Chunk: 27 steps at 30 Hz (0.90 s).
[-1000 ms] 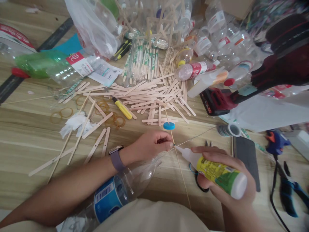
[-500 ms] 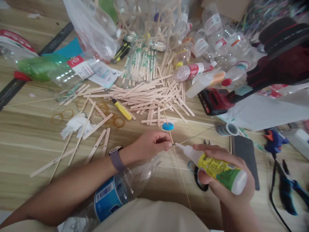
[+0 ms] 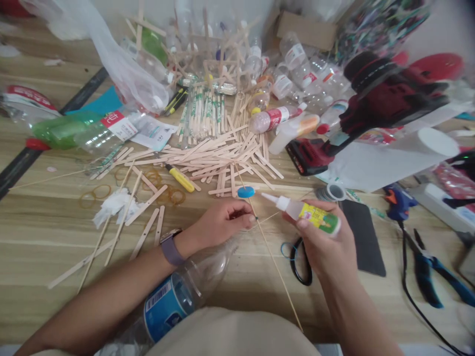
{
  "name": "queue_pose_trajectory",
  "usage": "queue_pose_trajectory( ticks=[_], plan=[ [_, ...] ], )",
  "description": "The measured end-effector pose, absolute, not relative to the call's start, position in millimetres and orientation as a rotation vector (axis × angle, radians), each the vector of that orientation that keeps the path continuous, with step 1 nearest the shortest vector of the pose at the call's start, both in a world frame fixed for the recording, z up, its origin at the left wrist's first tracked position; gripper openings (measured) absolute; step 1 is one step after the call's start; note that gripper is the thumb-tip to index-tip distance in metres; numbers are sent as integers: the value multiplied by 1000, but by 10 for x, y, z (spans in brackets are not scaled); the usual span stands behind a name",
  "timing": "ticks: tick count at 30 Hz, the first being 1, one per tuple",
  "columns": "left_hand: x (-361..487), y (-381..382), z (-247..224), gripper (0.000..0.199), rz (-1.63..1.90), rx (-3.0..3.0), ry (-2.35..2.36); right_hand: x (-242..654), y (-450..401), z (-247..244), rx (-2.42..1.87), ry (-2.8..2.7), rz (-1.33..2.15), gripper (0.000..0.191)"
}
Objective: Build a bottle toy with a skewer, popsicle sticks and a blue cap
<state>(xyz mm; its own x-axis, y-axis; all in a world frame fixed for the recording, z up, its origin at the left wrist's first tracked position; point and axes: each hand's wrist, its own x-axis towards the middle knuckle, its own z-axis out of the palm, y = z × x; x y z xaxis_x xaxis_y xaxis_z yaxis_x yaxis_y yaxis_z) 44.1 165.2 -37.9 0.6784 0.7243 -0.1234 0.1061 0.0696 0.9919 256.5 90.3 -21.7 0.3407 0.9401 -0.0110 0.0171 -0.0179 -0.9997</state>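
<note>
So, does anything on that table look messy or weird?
Yes: beyond the left hand, wooden sticks are strewn in a heap, pointing every way. A crumpled white tissue lies under two thin sticks. The blue cap looks funny, since a skewer seems to poke through it.

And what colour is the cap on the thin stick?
The cap is blue; the head view shows it.

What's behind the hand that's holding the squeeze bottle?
Behind the right hand, which grips the squeeze bottle, most of a dark flat slab and a black loop show on the table. The hand covers part of the slab's edge; anything directly beneath it cannot be seen.
</note>
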Motion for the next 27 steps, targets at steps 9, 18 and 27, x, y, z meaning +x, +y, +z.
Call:
queue_pose_trajectory(
  ticks=[9,18,27],
  plan=[
    [382,1613,-203,22,563,1486,725,2440,973,-246,-1086,-457,1299,33],
    [369,1625,-86,19,570,1539,744,2403,880,-262,-943,-304,1506,35],
    [373,1625,-102,21,556,1508,760,2440,970,-189,-1371,-936,1266,30]
  ],
)
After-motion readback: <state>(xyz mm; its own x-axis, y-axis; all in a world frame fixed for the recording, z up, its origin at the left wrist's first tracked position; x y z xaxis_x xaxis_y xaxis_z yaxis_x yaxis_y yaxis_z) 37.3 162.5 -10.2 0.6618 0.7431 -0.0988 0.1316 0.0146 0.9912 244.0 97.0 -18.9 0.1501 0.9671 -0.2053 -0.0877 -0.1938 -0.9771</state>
